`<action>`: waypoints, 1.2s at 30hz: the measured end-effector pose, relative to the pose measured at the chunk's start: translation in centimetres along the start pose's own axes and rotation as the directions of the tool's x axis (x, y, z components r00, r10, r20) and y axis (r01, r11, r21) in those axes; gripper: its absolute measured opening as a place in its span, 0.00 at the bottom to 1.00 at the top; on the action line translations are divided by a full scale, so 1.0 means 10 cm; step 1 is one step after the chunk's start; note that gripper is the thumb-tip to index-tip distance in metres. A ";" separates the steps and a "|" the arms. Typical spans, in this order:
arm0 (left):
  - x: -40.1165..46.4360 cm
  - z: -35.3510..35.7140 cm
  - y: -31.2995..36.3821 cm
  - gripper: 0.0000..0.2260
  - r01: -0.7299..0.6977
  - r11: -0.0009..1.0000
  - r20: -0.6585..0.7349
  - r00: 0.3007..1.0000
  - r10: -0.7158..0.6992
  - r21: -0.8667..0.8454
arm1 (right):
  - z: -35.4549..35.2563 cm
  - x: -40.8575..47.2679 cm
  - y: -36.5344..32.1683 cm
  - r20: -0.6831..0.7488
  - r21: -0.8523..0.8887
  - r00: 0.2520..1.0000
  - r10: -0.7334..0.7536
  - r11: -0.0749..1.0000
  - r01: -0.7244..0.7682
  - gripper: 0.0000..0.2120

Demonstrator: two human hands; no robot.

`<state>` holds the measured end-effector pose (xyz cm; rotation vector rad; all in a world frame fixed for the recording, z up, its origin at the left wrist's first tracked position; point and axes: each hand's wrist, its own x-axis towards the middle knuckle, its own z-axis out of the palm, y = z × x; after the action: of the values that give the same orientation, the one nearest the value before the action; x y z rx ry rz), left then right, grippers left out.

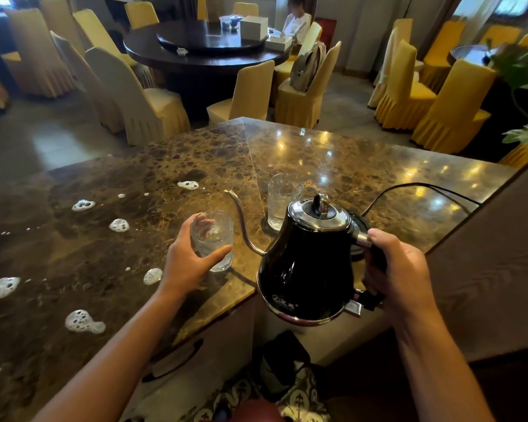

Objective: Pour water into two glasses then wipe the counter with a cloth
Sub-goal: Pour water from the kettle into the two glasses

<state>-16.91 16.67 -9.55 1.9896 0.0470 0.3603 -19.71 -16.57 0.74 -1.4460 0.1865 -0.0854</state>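
Note:
My left hand [186, 260] grips a clear glass [214, 239] that stands near the front edge of the brown marble counter [363, 166]. A black gooseneck kettle [308, 263] hangs just above the counter's front edge, held by its handle in my right hand [397, 269]. Its thin spout [241, 217] curves up to the right of the held glass and is not over it. A second clear glass [282, 199] stands behind the kettle, partly hidden by it. No cloth is in view.
Several white foam blobs [84, 321] dot the left part of the counter. A black cable [424, 187] runs from behind the kettle to the right. Beyond the counter stand yellow-covered chairs [244, 92] and a dark round table [205, 47] with a seated person.

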 end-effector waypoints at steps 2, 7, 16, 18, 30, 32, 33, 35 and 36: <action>0.00 0.00 -0.01 0.45 0.001 1.000 -0.002 1.000 -0.001 -0.007 | 0.00 0.01 -0.02 -0.012 0.032 1.000 -0.004 0.999 0.004 0.19; 0.02 0.02 -0.07 0.44 0.004 0.999 -0.007 1.000 -0.005 -0.050 | -0.09 0.02 -0.07 -0.049 0.088 0.997 -0.061 0.994 0.065 0.19; 0.00 0.04 -0.11 0.47 0.033 0.998 -0.013 0.999 -0.034 -0.062 | -0.25 0.09 -0.22 -0.230 0.120 0.963 -0.139 0.978 0.169 0.15; 0.00 0.04 -0.12 0.47 0.035 0.998 -0.019 0.999 -0.037 -0.055 | -0.27 0.12 -0.23 -0.277 0.124 0.952 -0.132 0.977 0.171 0.15; -0.02 0.06 -0.10 0.43 0.005 0.999 -0.043 0.999 -0.007 -0.036 | -0.20 0.60 -0.05 -0.386 0.030 0.894 -0.226 0.966 0.257 0.19; -0.02 0.06 -0.10 0.42 0.005 1.000 -0.043 0.999 -0.007 -0.029 | -0.20 0.71 0.02 -0.385 0.011 0.888 -0.249 0.962 0.274 0.19; -0.02 0.05 -0.10 0.42 0.007 1.000 -0.044 0.999 -0.009 -0.026 | -0.21 0.76 0.06 -0.386 0.002 0.887 -0.254 0.961 0.276 0.20; -0.02 0.05 -0.11 0.42 0.011 1.000 -0.041 0.999 -0.012 -0.019 | -0.22 0.84 0.13 -0.390 -0.023 0.883 -0.260 0.962 0.273 0.21; -0.03 0.06 -0.11 0.42 0.016 1.000 -0.040 0.999 -0.017 -0.017 | -0.22 0.88 0.17 -0.396 -0.040 0.880 -0.262 0.963 0.268 0.21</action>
<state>-16.85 16.57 -10.84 1.9644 0.0859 0.3886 -11.56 -20.06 -1.84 -1.4182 0.3189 -0.6104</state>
